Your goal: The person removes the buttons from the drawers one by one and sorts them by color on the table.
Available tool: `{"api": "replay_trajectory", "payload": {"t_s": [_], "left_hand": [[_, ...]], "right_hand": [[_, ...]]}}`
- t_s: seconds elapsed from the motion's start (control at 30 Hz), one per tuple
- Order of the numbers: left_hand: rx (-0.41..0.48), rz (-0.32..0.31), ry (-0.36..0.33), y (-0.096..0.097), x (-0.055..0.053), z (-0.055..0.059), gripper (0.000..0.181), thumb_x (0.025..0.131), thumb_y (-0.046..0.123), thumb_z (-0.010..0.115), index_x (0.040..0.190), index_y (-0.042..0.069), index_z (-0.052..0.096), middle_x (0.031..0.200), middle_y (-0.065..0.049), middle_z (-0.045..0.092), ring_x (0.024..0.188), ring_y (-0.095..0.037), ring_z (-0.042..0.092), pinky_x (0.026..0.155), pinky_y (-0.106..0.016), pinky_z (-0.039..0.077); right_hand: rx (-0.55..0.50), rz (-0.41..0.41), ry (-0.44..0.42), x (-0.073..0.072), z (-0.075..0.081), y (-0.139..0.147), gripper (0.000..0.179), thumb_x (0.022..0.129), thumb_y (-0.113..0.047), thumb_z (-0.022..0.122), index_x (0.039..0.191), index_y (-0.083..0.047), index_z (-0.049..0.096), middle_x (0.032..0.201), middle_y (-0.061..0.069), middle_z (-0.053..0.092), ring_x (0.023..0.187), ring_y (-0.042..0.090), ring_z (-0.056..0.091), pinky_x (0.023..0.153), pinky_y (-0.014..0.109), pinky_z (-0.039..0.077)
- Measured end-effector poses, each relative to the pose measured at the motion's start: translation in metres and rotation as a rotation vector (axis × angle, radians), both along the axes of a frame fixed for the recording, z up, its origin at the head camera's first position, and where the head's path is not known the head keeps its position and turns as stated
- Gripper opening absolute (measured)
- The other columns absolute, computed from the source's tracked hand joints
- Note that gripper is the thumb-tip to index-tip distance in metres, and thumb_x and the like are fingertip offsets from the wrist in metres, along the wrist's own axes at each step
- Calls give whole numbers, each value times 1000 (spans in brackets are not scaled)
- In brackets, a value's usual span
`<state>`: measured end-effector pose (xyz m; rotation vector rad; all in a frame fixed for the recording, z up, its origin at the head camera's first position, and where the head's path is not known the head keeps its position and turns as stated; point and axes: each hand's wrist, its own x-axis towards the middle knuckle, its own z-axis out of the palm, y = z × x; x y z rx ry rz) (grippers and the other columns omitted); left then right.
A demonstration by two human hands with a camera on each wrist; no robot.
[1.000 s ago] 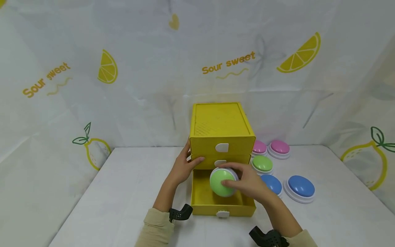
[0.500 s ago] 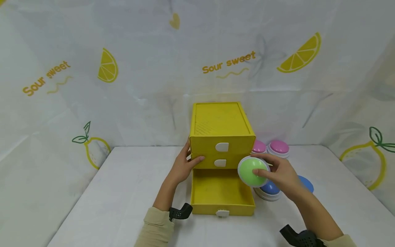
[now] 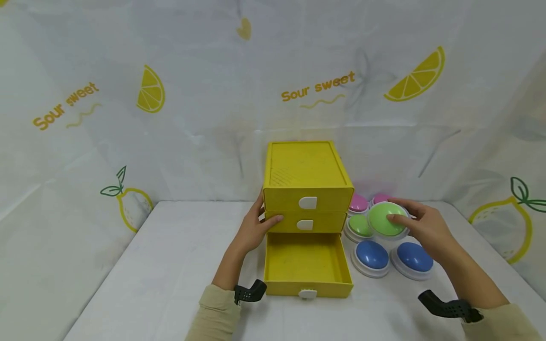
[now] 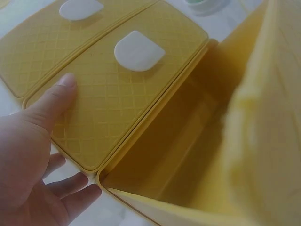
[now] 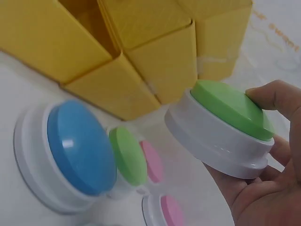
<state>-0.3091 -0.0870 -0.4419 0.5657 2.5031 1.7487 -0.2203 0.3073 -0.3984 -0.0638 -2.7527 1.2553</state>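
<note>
A yellow drawer cabinet (image 3: 307, 166) stands at the middle of the table, its bottom drawer (image 3: 304, 265) pulled out with nothing in it. My left hand (image 3: 251, 231) rests on the cabinet's left side, the thumb lying on the middle drawer's front; the left wrist view shows the fingers along the side edge. Right of the cabinet, my right hand (image 3: 428, 232) holds a green push button (image 3: 387, 219) with a white base, raised over the other buttons. In the right wrist view, the thumb presses on its green dome (image 5: 233, 106) and the fingers support the base.
Below the held button on the table are a second green button (image 3: 359, 226) and two blue buttons (image 3: 372, 255). Two pink buttons (image 3: 358, 203) sit behind them, one partly hidden by the held button. A white lemon-print cloth (image 3: 204, 118) hangs behind the table.
My right hand has carried the green button from over the pulled-out drawer to the right, above the other buttons. My left hand has stayed on the cabinet.
</note>
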Motion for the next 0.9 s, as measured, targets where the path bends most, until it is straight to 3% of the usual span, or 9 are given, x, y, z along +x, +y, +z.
{"api": "replay_trajectory", "payload": {"t_s": [0.1, 0.27, 0.43, 0.53, 0.6, 0.67, 0.83, 0.9], "left_hand": [[-1, -2, -1, 0, 0, 0, 92, 93, 48, 71, 159, 48, 7, 169, -1, 22, 151, -33, 36, 114, -56, 43], [-2, 0, -3, 0, -1, -1, 92, 93, 48, 71, 159, 48, 7, 169, -1, 22, 151, -34, 36, 114, -56, 43], [-13, 11, -4, -1, 1, -1, 93, 92, 51, 71, 159, 49, 7, 169, -2, 23, 151, -36, 36, 115, -58, 42], [-13, 13, -7, -1, 2, 0, 93, 91, 52, 71, 159, 48, 7, 169, -3, 23, 151, -36, 36, 115, -59, 41], [-14, 15, -11, -1, 2, 0, 93, 91, 51, 71, 160, 48, 8, 169, -3, 23, 151, -36, 36, 115, -59, 41], [-17, 17, -15, -1, 2, 0, 93, 91, 51, 71, 160, 48, 8, 169, -2, 24, 151, -35, 36, 115, -59, 41], [-11, 13, -18, -1, 0, -1, 93, 92, 50, 71, 159, 48, 7, 169, -2, 24, 151, -35, 36, 115, -58, 42], [-5, 11, -17, -1, -1, -2, 92, 92, 50, 71, 159, 49, 7, 169, -1, 23, 151, -35, 36, 115, -57, 42]], "right_hand": [[-1, -11, -9, -7, -4, 11, 66, 101, -43, 57, 152, -4, 42, 154, 32, 40, 131, 50, 45, 77, 26, 51], [-6, -36, -50, -19, -11, 24, 70, 102, -46, 54, 153, -2, 38, 156, 36, 34, 133, 54, 40, 82, 37, 59], [-51, -59, -91, -33, -24, 36, 73, 102, -45, 54, 155, 1, 33, 159, 38, 25, 136, 56, 36, 75, 18, 55], [-87, -75, -125, -39, -33, 41, 74, 103, -44, 53, 156, 2, 29, 160, 39, 20, 138, 58, 33, 89, 31, 60], [-100, -93, -144, -41, -39, 44, 76, 104, -44, 53, 157, 3, 27, 160, 39, 17, 139, 58, 32, 100, 46, 54], [-123, -103, -166, -43, -45, 47, 77, 104, -44, 52, 158, 3, 24, 160, 40, 15, 141, 58, 30, 103, 52, 46], [-166, -134, -213, -45, -54, 53, 79, 104, -46, 51, 159, 3, 21, 160, 41, 14, 140, 55, 32, 89, 31, 61], [-174, -145, -233, -46, -56, 54, 80, 103, -47, 51, 159, 3, 21, 159, 41, 14, 139, 55, 32, 95, 35, 59]]}}
